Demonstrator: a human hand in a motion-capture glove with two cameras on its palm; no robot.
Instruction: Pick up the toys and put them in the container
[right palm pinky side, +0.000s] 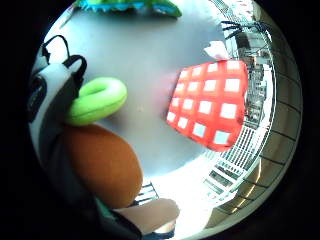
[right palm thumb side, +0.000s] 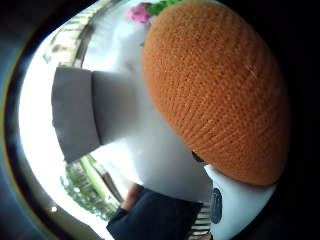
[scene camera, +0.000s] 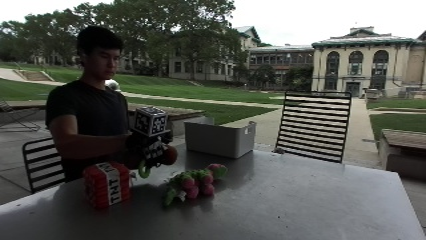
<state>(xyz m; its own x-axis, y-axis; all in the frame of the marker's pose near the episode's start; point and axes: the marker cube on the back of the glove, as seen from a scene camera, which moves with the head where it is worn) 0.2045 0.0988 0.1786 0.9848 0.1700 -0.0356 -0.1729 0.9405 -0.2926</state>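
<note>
- The gloved right hand (scene camera: 150, 150) is up above the table (scene camera: 299, 200). Its fingers curl around an orange knitted toy (scene camera: 169, 154).
- A green loop (right palm pinky side: 97, 100) on the toy sticks out past the fingers.
- A red block toy (scene camera: 106, 184) sits on the table below the fingers.
- A pink and green toy (scene camera: 194, 183) lies near it.
- The grey container (scene camera: 219, 138) stands on the table, beyond the fingers.

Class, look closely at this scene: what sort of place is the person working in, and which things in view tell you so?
Most likely an outdoor patio on a campus or in a park. The grey table stands in the open beside slatted metal chairs, with lawns, trees and large stone buildings behind.
</note>
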